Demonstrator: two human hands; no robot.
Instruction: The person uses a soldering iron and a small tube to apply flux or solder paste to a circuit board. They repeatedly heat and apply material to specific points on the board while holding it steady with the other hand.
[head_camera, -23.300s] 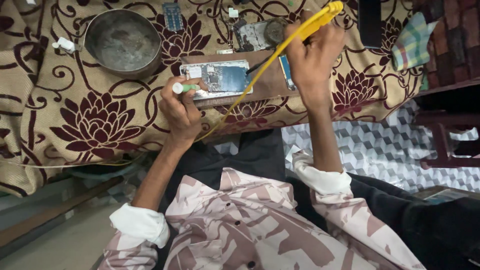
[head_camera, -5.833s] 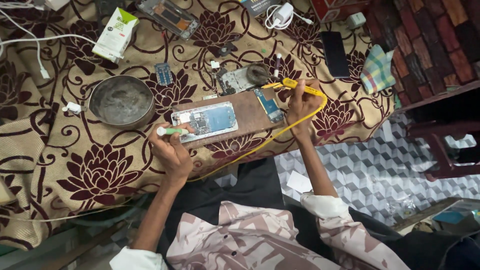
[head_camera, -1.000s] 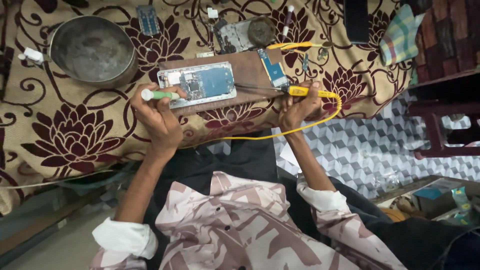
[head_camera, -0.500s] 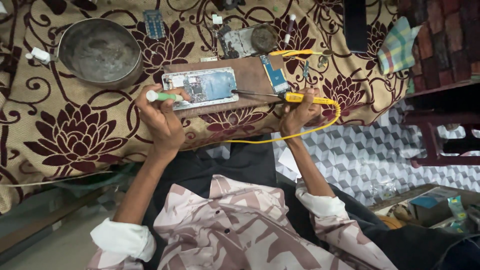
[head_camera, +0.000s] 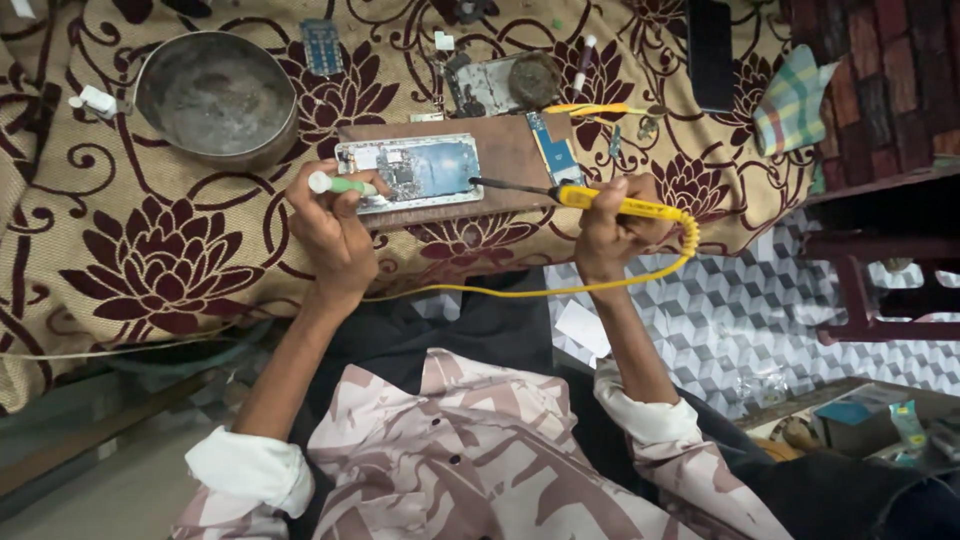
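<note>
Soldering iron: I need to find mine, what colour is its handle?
Yellow, with a yellow cord; soldering iron, head view.

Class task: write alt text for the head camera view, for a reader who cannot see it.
A person's right hand points a yellow soldering iron at an opened phone on a wooden board, while the left hand holds a green-handled tool at the phone's other end. A metal bowl sits nearby on the floral cloth.

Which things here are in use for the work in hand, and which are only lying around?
In use:
- opened phone on the wooden board
- yellow soldering iron in the right hand
- green-handled tool in the left hand

Lying about:
- metal bowl
- checked cloth
- dark phone
</note>
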